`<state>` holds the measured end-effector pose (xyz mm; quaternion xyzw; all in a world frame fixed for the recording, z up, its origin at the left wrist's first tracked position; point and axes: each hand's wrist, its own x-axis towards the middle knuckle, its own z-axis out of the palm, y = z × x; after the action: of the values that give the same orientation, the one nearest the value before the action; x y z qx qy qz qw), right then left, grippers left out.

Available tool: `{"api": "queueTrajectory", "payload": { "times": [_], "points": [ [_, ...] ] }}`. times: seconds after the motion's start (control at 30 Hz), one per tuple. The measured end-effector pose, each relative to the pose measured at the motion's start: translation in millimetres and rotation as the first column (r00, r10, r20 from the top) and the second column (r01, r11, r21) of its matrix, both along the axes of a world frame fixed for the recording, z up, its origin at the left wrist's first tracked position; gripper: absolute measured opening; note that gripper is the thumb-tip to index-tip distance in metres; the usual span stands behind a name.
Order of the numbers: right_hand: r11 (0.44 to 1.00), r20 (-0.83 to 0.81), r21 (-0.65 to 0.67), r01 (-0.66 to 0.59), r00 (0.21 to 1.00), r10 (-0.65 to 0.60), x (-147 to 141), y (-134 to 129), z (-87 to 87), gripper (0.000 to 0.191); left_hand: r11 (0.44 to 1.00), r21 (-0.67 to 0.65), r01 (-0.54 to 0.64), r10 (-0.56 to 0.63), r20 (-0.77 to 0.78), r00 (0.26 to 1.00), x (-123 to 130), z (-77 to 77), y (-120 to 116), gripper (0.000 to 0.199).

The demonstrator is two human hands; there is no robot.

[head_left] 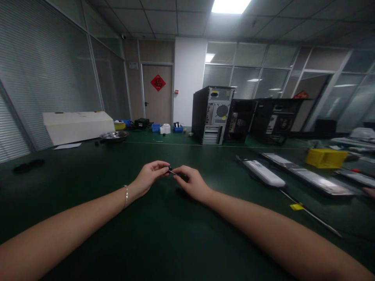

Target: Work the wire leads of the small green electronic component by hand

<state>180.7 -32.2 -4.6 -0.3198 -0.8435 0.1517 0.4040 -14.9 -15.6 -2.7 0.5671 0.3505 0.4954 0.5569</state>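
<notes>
Above the dark green table (140, 242), my left hand (150, 175) pinches a small black piece (170, 168) between thumb and fingertips; its exact kind is too small to make out. My right hand (191, 182) is closed around a thin metal rod (173, 172), which looks like a screwdriver shaft. The rod's tip points at the black piece and seems to meet it. Most of what the right fingers grip is hidden. Both hands are close together near the middle of the view.
Several black computer cases (213, 115) stand at the back. On the right lie a white elongated device (265, 173), a long metal-coloured panel (307, 173), a thin rod with a yellow tag (297, 207) and a yellow bin (326, 158). A metal bowl (114, 136) and white box (79, 127) are at the left back.
</notes>
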Motion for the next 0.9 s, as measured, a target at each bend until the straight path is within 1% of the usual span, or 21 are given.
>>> {"api": "queueTrajectory", "payload": {
  "times": [0.13, 0.3, 0.4, 0.57, 0.9],
  "points": [
    [1.000, 0.006, 0.000, -0.017, 1.000, 0.017, -0.1, -1.2, 1.3, 0.019, 1.000, -0.009, 0.016, -0.016, -0.020, 1.000, 0.5, 0.7, -1.0, 0.020],
    [1.000, -0.008, 0.000, -0.009, 1.000, 0.009, 0.6, -1.0, 2.0, 0.019, 0.999, -0.027, 0.046, -0.044, 0.045, 0.998, 0.8, 0.3, -0.3, 0.013],
    [1.000, -0.013, -0.005, -0.007, 1.000, 0.007, 1.2, -0.5, 1.1, 0.019, 0.996, -0.055, 0.076, -0.072, 0.065, 0.995, -1.5, -1.2, 1.0, 0.015],
    [1.000, -0.021, -0.015, 0.006, 1.000, -0.006, 1.2, -0.8, 0.7, 0.018, 0.990, -0.080, 0.118, -0.115, 0.044, 0.992, -6.1, -2.8, 2.1, 0.019],
    [1.000, -0.059, -0.010, -0.001, 0.998, 0.000, -1.3, 0.8, -0.5, 0.018, 0.986, -0.104, 0.129, -0.121, 0.077, 0.990, -0.4, 2.8, -3.9, 0.028]
  ]
}}
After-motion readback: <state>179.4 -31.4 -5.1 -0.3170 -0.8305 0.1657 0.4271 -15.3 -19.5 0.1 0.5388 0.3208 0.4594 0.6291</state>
